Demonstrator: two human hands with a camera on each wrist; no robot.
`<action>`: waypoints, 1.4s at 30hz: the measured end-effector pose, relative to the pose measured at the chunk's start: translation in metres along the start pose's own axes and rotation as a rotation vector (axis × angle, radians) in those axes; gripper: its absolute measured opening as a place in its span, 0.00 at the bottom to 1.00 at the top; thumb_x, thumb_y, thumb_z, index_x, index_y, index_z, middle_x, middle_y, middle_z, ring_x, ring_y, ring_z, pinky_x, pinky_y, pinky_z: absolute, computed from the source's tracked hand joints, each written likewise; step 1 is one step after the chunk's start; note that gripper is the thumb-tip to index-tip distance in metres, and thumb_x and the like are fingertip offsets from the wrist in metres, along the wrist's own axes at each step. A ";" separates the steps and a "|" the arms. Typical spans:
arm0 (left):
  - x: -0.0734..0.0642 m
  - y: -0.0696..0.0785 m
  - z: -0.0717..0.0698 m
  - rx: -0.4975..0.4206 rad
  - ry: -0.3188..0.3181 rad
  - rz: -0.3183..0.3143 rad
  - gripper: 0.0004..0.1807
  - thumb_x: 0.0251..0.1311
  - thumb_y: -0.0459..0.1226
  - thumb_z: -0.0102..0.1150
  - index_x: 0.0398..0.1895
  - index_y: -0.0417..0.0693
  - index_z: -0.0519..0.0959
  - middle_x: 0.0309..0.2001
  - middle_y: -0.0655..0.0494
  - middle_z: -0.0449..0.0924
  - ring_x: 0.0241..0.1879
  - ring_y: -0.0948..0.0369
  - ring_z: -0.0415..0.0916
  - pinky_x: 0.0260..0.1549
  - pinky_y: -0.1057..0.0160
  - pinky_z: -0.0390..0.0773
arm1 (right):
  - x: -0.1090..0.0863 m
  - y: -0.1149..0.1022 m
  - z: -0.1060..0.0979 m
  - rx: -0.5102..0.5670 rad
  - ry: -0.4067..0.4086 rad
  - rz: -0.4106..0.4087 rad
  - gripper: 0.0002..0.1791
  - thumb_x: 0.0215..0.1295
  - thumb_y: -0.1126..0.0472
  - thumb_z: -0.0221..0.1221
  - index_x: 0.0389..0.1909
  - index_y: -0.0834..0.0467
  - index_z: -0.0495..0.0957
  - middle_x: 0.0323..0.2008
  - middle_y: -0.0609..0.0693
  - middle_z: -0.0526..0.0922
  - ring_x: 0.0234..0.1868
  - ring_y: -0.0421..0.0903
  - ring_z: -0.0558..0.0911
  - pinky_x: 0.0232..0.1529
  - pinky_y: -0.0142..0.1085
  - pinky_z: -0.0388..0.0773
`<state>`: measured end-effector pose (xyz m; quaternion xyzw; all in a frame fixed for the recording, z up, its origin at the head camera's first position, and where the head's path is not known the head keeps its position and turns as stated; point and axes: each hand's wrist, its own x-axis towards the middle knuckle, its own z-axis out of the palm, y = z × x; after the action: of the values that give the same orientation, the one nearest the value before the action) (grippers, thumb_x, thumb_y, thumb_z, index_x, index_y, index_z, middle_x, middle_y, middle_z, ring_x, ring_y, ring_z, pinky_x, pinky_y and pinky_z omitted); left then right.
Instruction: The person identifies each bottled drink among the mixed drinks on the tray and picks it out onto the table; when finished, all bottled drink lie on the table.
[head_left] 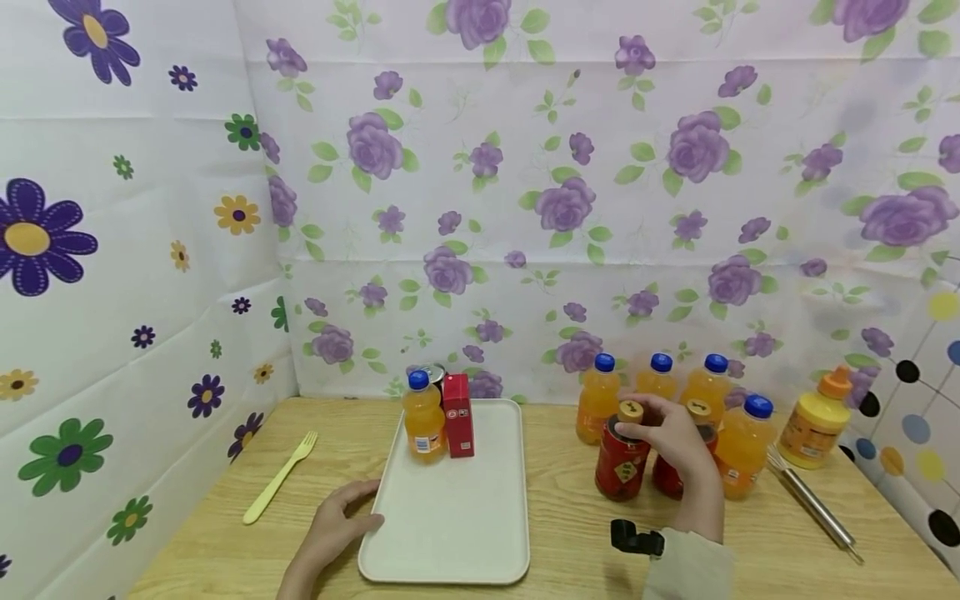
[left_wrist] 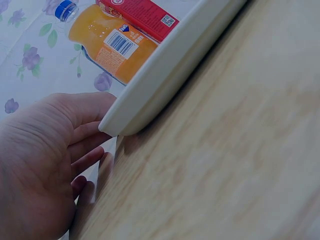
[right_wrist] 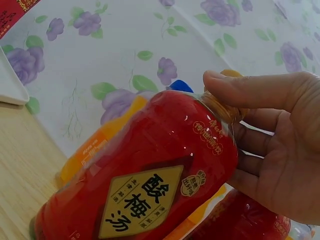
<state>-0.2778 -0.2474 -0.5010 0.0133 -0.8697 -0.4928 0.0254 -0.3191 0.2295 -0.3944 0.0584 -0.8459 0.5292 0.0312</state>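
My right hand [head_left: 678, 437] grips the neck of a red-labelled plum drink bottle [head_left: 622, 468] just below its gold cap. The right wrist view shows the thumb on one side of that neck and the fingers of the right hand [right_wrist: 280, 140] on the other. A second red bottle [head_left: 666, 477] stands beside it, partly behind my wrist. My left hand [head_left: 337, 525] rests at the left edge of a white tray [head_left: 450, 533], thumb touching the rim. In the left wrist view the lower fingers hang loosely beside the tray's corner.
On the tray's back stand an orange drink bottle [head_left: 425, 421], a red carton [head_left: 459, 417] and a can [head_left: 433, 372]. Several orange bottles [head_left: 598, 404] surround the red ones. A yellow squeeze bottle [head_left: 813, 425] and whisk [head_left: 817, 504] are right; a yellow fork [head_left: 281, 479] lies left.
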 end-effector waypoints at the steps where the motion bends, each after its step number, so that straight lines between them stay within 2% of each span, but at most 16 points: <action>1: 0.000 0.000 0.000 0.002 -0.003 0.000 0.31 0.49 0.35 0.70 0.61 0.40 0.76 0.65 0.38 0.71 0.68 0.38 0.63 0.68 0.36 0.61 | 0.000 0.000 0.000 0.000 -0.002 0.003 0.32 0.64 0.52 0.63 0.66 0.59 0.69 0.66 0.61 0.71 0.60 0.57 0.75 0.60 0.50 0.78; 7: 0.000 -0.001 0.000 -0.003 -0.004 -0.007 0.31 0.50 0.35 0.70 0.61 0.40 0.76 0.65 0.37 0.70 0.68 0.38 0.62 0.68 0.36 0.60 | -0.002 -0.002 0.000 -0.004 -0.004 0.002 0.33 0.64 0.50 0.63 0.67 0.58 0.68 0.67 0.61 0.70 0.60 0.55 0.75 0.61 0.50 0.78; 10: -0.001 -0.001 -0.001 -0.007 -0.002 -0.008 0.31 0.50 0.35 0.70 0.60 0.40 0.76 0.65 0.37 0.71 0.68 0.38 0.62 0.69 0.36 0.60 | -0.003 -0.007 0.000 0.024 0.028 -0.004 0.33 0.64 0.48 0.62 0.67 0.57 0.68 0.64 0.58 0.74 0.56 0.44 0.78 0.59 0.38 0.79; 14: -0.001 -0.001 -0.001 -0.005 -0.004 -0.004 0.31 0.50 0.34 0.70 0.61 0.40 0.76 0.65 0.37 0.71 0.68 0.38 0.62 0.68 0.36 0.60 | -0.005 -0.016 0.005 0.102 0.106 -0.044 0.32 0.64 0.47 0.62 0.66 0.58 0.69 0.53 0.43 0.81 0.46 0.28 0.78 0.50 0.20 0.76; 16: -0.002 -0.001 -0.002 -0.003 -0.003 -0.003 0.31 0.50 0.34 0.70 0.61 0.39 0.76 0.65 0.37 0.71 0.68 0.38 0.62 0.68 0.36 0.60 | -0.006 -0.022 0.009 0.136 0.150 -0.085 0.32 0.64 0.48 0.62 0.65 0.59 0.70 0.49 0.36 0.81 0.45 0.24 0.79 0.48 0.17 0.76; 21: -0.003 -0.002 -0.003 -0.010 0.002 -0.007 0.31 0.49 0.34 0.70 0.60 0.40 0.76 0.65 0.38 0.72 0.68 0.38 0.63 0.69 0.36 0.60 | -0.004 -0.040 0.023 0.195 0.225 -0.174 0.28 0.65 0.51 0.62 0.62 0.61 0.73 0.45 0.29 0.80 0.46 0.23 0.79 0.47 0.16 0.77; 26: -0.003 -0.003 -0.002 -0.005 0.005 -0.012 0.31 0.49 0.34 0.70 0.60 0.40 0.76 0.64 0.38 0.72 0.68 0.39 0.63 0.68 0.36 0.60 | 0.000 -0.056 0.040 0.269 0.170 -0.255 0.24 0.65 0.58 0.63 0.58 0.65 0.75 0.43 0.27 0.81 0.49 0.29 0.81 0.51 0.17 0.76; 30: -0.002 -0.004 -0.001 -0.006 0.007 -0.010 0.31 0.49 0.34 0.71 0.60 0.40 0.76 0.64 0.38 0.72 0.68 0.39 0.63 0.68 0.36 0.60 | 0.006 -0.063 0.059 0.262 0.110 -0.312 0.20 0.64 0.62 0.63 0.56 0.65 0.77 0.50 0.46 0.84 0.51 0.36 0.80 0.55 0.18 0.74; 33: -0.003 -0.004 -0.001 -0.009 0.010 -0.008 0.31 0.48 0.34 0.71 0.60 0.40 0.77 0.64 0.39 0.73 0.68 0.39 0.63 0.69 0.37 0.60 | 0.009 -0.068 0.075 0.249 0.059 -0.333 0.20 0.64 0.64 0.62 0.56 0.65 0.77 0.54 0.62 0.81 0.53 0.44 0.81 0.54 0.20 0.75; 37: -0.002 -0.004 -0.002 0.006 0.008 -0.005 0.31 0.49 0.35 0.71 0.60 0.40 0.76 0.64 0.38 0.72 0.68 0.38 0.63 0.69 0.37 0.60 | 0.015 -0.077 0.095 0.263 -0.012 -0.340 0.20 0.64 0.64 0.62 0.56 0.64 0.77 0.54 0.64 0.81 0.55 0.56 0.80 0.53 0.22 0.77; 42: 0.000 -0.001 0.000 0.000 0.001 0.005 0.31 0.49 0.35 0.70 0.61 0.41 0.76 0.65 0.38 0.71 0.69 0.38 0.62 0.69 0.36 0.60 | 0.024 -0.083 0.121 0.306 -0.078 -0.316 0.21 0.65 0.61 0.62 0.58 0.63 0.76 0.54 0.62 0.80 0.56 0.55 0.80 0.61 0.36 0.79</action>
<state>-0.2781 -0.2483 -0.5022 0.0115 -0.8697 -0.4927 0.0269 -0.3306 0.0835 -0.3703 0.2149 -0.7367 0.6371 0.0717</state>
